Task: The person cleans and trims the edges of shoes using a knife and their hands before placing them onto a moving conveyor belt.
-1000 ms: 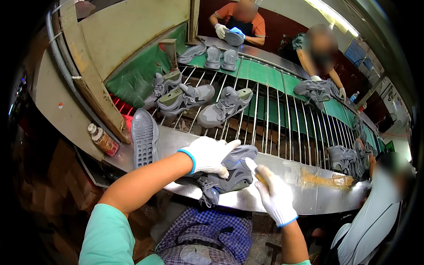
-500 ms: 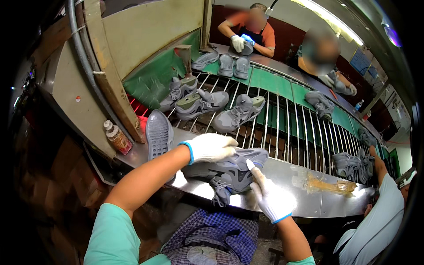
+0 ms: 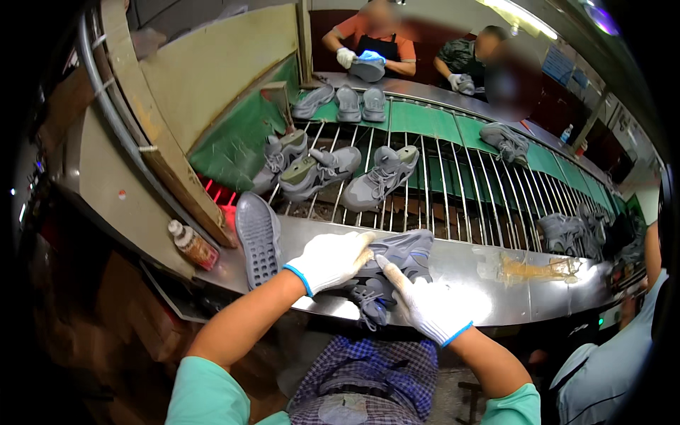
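At lower centre, the gloved left hand (image 3: 331,261) lies palm-down, clamped over a grey sneaker (image 3: 394,261) on the steel counter (image 3: 496,294). The gloved right hand (image 3: 427,306) presses its near side, index finger extended; its grip is probably loose.

Grey sneaker (image 3: 397,258) — lying on its side on the steel ledge (image 3: 510,283), toe pointing right, laces trailing toward the near edge. Grey sole (image 3: 258,237) — resting tread-up just to its left, lying lengthwise across the ledge.
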Tool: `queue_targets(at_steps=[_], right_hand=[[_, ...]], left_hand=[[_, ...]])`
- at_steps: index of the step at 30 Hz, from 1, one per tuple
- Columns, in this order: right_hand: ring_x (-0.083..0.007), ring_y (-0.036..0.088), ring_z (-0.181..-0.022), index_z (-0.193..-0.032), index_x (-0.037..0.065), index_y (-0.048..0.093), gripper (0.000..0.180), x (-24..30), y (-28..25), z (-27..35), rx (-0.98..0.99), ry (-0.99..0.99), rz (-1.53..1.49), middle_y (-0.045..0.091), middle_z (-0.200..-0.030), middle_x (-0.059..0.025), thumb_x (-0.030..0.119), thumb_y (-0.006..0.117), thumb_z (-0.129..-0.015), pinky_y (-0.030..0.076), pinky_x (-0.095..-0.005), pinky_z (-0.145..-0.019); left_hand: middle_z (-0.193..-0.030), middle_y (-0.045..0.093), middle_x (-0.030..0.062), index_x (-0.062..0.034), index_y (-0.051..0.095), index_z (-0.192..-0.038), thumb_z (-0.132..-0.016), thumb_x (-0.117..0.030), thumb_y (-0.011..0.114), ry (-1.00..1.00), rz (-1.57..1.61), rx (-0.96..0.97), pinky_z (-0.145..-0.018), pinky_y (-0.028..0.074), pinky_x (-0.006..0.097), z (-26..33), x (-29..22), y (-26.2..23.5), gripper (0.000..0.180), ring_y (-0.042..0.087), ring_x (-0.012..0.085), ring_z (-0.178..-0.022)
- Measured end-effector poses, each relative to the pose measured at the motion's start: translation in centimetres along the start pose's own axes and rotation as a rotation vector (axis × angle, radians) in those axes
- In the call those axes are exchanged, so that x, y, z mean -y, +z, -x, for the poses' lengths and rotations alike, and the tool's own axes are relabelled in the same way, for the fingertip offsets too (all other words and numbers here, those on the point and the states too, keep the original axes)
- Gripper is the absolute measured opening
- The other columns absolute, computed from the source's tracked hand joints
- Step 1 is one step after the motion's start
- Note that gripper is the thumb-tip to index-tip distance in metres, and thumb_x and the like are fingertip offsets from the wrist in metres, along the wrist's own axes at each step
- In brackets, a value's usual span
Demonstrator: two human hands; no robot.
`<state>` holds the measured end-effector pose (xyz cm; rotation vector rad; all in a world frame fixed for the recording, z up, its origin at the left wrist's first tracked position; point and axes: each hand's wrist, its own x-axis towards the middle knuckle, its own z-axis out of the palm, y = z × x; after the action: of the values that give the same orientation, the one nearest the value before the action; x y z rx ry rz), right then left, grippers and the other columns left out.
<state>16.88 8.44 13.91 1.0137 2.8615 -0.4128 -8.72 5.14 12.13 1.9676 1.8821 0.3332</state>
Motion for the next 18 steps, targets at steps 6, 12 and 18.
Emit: queue_targets(at_steps=[6, 12, 18], right_hand=[[-0.0318, 0.078, -0.084, -0.153, -0.008, 0.045, 0.063, -6.2, 8.1, 3.8, -0.492, -0.025, -0.385, 0.070, -0.127, -0.0236, 0.021, 0.069, -0.102, 0.063, -0.0454, -0.081], [-0.0318, 0.073, -0.087, -0.136, -0.001, 0.064, 0.047, -6.2, 8.5, 4.3, -0.338, 0.459, -0.868, 0.072, -0.098, -0.0199, 0.034, 0.064, -0.104, 0.058, -0.0442, -0.080], [-0.0217, 0.076, -0.086, -0.145, -0.005, 0.056, 0.053, -7.4, 8.6, 3.1, -0.264, 0.357, -0.792, 0.072, -0.094, -0.0137, 0.033, 0.061, -0.109, 0.061, -0.0387, -0.080]], left_hand=[[-0.143, 0.068, 0.0194, -0.0093, 0.057, -0.153, -0.104, -0.042, 0.065, 0.053, 0.054, -0.022, -0.109, 0.054, 0.047, -1.7, -0.8, -0.4, 0.059, 0.067, 0.0382, -0.129], [-0.151, 0.059, 0.0251, -0.0010, 0.044, -0.159, -0.074, -0.052, 0.089, 0.203, -0.093, -0.070, -0.113, 0.051, 0.048, -4.9, -5.8, 2.6, 0.109, 0.062, 0.0437, -0.134], [-0.148, 0.056, 0.0280, -0.0010, 0.031, -0.166, -0.061, -0.060, 0.096, 0.091, -0.257, 0.063, -0.110, 0.053, 0.052, -6.6, -9.0, 3.1, 0.137, 0.062, 0.0452, -0.132]])
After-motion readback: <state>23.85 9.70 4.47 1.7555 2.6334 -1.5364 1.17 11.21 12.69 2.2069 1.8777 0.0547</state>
